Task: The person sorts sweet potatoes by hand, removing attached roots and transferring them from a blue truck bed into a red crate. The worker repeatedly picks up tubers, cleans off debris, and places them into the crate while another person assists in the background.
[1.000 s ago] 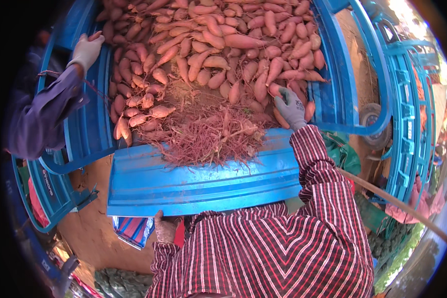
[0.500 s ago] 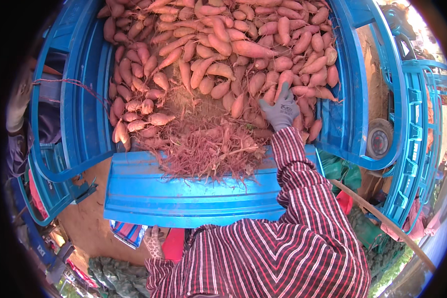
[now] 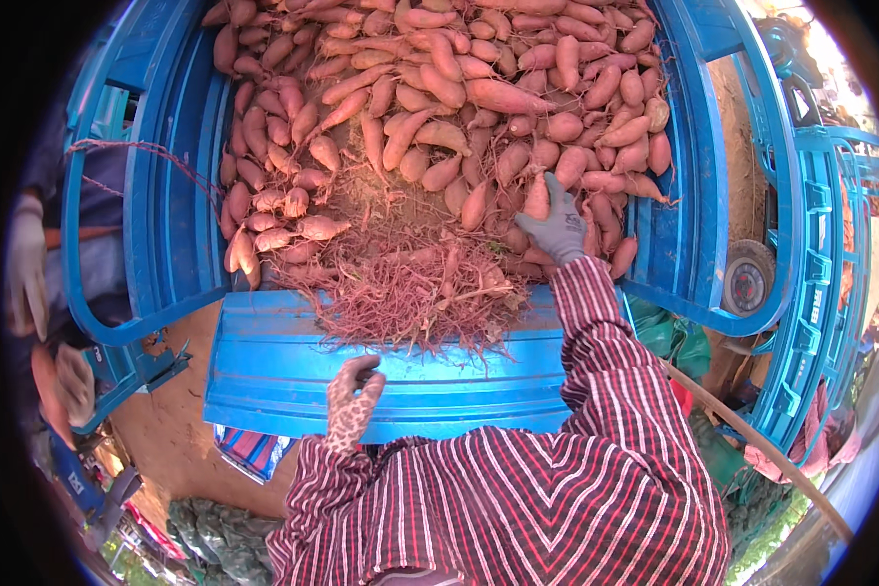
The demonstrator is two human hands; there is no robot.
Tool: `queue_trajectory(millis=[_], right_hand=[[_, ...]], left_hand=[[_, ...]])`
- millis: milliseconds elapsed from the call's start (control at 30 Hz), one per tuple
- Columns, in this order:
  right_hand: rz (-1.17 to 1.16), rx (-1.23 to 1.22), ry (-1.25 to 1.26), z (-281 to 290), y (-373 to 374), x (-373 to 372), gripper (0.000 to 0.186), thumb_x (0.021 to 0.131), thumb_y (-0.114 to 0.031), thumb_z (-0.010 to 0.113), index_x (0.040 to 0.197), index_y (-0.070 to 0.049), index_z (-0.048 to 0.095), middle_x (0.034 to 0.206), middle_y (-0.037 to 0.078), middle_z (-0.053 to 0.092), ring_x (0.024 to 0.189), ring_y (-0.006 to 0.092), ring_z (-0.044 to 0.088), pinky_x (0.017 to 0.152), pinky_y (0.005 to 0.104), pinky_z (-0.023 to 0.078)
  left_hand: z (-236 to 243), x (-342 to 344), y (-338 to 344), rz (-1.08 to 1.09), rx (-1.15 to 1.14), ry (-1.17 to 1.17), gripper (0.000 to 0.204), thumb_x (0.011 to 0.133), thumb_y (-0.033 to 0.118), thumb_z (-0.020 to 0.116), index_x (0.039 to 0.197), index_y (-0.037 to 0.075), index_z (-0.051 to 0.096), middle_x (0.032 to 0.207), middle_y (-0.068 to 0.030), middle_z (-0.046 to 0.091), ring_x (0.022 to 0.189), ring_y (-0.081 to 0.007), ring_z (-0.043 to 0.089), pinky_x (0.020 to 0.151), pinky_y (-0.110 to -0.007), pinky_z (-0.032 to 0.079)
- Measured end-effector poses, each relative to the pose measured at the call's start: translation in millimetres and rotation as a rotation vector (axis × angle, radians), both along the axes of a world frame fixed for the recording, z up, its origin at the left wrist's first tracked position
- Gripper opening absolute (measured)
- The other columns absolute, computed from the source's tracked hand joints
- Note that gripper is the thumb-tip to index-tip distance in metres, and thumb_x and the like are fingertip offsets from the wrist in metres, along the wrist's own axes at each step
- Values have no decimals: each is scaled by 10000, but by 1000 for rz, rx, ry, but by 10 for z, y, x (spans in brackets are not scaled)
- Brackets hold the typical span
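Sweet potatoes (image 3: pixel 444 137) with reddish skins are heaped in a blue cargo bed. My right hand (image 3: pixel 560 230), in a grey glove, is at the near right side of the heap, with its thumb and fingers around one sweet potato (image 3: pixel 537 198). Over the lowered blue tailgate (image 3: pixel 273 366) is my left hand (image 3: pixel 352 400), in a spotted glove. Its fingers are loosely bent, and nothing shows between them. A tangle of thin reddish roots (image 3: pixel 420 298) lies between the hands and the heap, spilling onto the tailgate.
Blue side walls (image 3: pixel 684 166) stand on both sides of the bed. At the far left another person's gloved hand (image 3: pixel 73 383) is beside a long reddish sweet potato (image 3: pixel 47 386). A wooden pole (image 3: pixel 762 444) slants at the right. A second blue vehicle (image 3: pixel 816 264) stands beyond.
My left hand has risen from below the tailgate's edge to above it, away from a red thing. My right hand now has a sweet potato between its fingers. Another person's hands have appeared at the left.
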State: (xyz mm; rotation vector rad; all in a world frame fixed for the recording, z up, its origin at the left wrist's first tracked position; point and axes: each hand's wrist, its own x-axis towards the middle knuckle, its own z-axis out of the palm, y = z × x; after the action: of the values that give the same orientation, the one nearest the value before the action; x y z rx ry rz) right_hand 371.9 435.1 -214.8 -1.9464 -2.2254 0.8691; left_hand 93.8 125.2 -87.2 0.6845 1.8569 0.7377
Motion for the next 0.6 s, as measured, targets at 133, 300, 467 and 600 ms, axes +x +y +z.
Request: queue_trajectory(millis=[133,300,467,600], right_hand=[[-208,-230,1021,257,-296,104,937,788,-416,720,1513,-32,266,1365,168,488,1232,276,518,1046,414,438],[-339,-819,1752,629,-810,-150,975,779,-585,630,1502,-27,289,1329,154,535,1109,296,586,981,472,484],[-149,-1098,1692,680,-998,-545,1044,740,-640,651,1492,-3,307,1317,144,551,1048,262,596,927,471,511],[-374,-1231,1826,648,-1093,-749,931,819,-554,625,1498,-7,298,1358,155,533,1115,263,596,977,479,496]], left_hand=[[-94,122,372,-56,24,-270,399,931,289,624,1199,-6,609,1098,-126,684,955,-212,672,783,-326,547],[-311,111,916,39,106,-252,475,907,285,653,1271,-7,567,1171,-146,662,1042,-258,649,876,-370,530],[-518,-226,1386,-506,545,421,630,806,229,713,1381,61,518,1290,-184,600,1214,-376,545,1067,-446,407],[-663,-246,1455,-543,196,-349,570,895,222,668,1401,34,484,1294,-120,604,1212,-235,560,1044,-391,432]])
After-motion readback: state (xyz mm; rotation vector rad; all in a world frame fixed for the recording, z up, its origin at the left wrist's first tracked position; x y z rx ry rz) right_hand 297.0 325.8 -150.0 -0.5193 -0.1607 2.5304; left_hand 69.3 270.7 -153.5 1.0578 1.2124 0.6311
